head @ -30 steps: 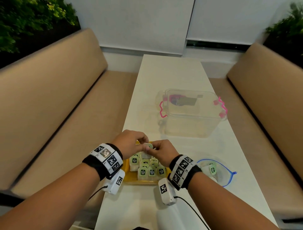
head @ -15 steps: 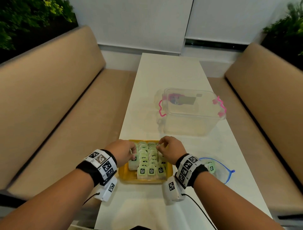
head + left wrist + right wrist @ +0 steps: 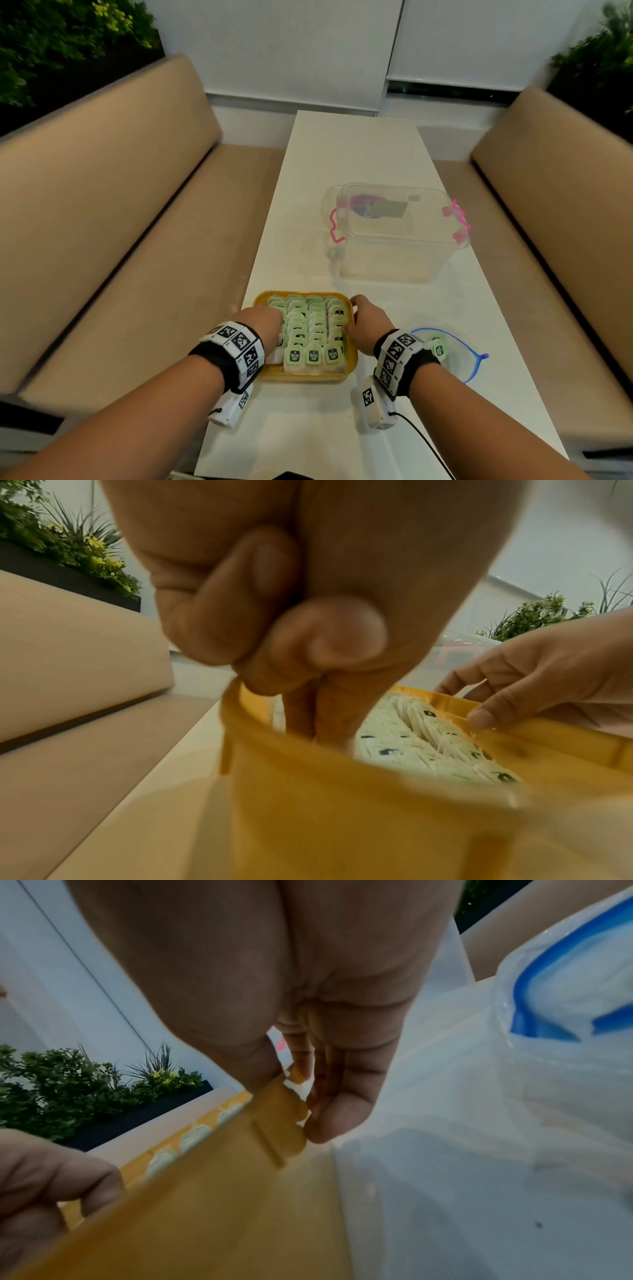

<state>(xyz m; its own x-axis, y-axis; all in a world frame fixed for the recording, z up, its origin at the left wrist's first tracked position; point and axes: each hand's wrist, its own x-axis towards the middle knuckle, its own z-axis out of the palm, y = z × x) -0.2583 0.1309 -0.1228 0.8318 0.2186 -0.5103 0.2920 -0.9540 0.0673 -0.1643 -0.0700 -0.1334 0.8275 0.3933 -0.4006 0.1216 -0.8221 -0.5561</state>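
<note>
A yellow tray point(image 3: 308, 377) packed with rows of green-tagged tea bags point(image 3: 313, 329) sits near the front of the white table. My left hand point(image 3: 265, 323) lies over the tray's left side. In the left wrist view its fingers point(image 3: 308, 718) curl over the left rim point(image 3: 240, 723), two of them reaching down inside beside the tea bags point(image 3: 421, 739). My right hand point(image 3: 368, 322) pinches the tray's right wall point(image 3: 267, 1123), thumb on the rim and fingers point(image 3: 329, 1118) outside.
A clear lidless box point(image 3: 400, 240) with pink latches stands beyond the tray, to the right. A blue-rimmed clear lid point(image 3: 459, 356) with one tea bag point(image 3: 439, 350) on it lies right of my right wrist. Tan benches flank the narrow table point(image 3: 342, 154).
A second ago both hands pinched one tea bag above the tray's middle. They have since let it go, parted and dropped to the tray's left and right sides.
</note>
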